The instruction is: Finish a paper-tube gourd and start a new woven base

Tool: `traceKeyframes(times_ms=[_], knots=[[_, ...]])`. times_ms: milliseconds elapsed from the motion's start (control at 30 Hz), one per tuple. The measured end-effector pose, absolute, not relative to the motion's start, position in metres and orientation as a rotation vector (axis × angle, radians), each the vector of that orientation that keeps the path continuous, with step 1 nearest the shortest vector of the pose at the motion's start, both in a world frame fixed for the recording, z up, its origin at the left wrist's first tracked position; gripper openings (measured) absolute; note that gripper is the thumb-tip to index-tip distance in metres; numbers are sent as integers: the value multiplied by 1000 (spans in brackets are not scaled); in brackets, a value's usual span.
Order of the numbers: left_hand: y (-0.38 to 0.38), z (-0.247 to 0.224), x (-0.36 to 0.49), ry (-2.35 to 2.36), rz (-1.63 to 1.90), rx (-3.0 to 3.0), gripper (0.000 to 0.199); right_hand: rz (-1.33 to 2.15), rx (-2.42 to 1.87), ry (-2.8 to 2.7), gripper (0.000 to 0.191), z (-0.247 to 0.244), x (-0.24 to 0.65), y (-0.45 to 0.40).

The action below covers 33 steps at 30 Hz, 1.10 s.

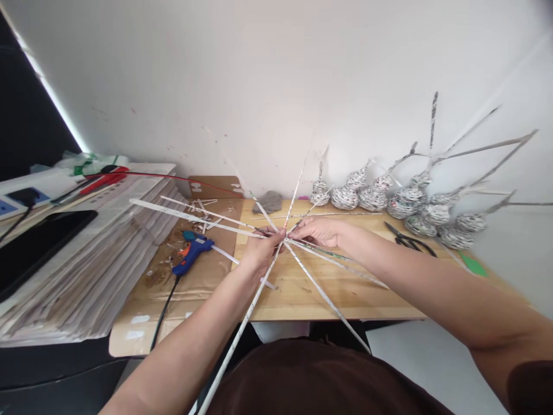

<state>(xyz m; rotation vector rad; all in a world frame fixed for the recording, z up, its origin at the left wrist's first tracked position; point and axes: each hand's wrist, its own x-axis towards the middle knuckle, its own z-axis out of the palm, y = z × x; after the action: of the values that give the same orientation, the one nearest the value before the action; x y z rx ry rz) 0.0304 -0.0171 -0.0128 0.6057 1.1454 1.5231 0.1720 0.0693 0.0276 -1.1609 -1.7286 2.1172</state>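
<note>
Several long rolled paper sticks [317,286] cross at one middle point and spread out like spokes above the table. My left hand [261,249] is closed around the sticks just left of the crossing, thumb at the centre. On the other side my right hand [317,231] pinches the paper sticks close to the same point, its fingertips nearly touching my left thumb. How the sticks join at the centre is partly hidden by my fingers. Below the hands lies the wooden board [298,305].
A blue glue gun [193,253] rests on cardboard [138,300] at left, beside a tall paper stack [108,282] bearing a phone [47,248]. Several woven paper gourds [343,196] stand along the wall at right. Black-handled pliers [408,239] and a grey stone-like lump [268,202] lie nearby.
</note>
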Motion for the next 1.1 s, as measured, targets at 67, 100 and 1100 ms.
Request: traceKeyframes(times_ms=[67,100,1100], knots=[[-16,-13,31,1157,1534,618,31,2072,-1164,-1764,14,28,172,69],[-16,-13,32,1166,1540,620,30,2042,-1167,-1783,13,28,171,69],[-18,7,30,877,1445,531,25,1526,-1250,-2400,19,70,174,105]])
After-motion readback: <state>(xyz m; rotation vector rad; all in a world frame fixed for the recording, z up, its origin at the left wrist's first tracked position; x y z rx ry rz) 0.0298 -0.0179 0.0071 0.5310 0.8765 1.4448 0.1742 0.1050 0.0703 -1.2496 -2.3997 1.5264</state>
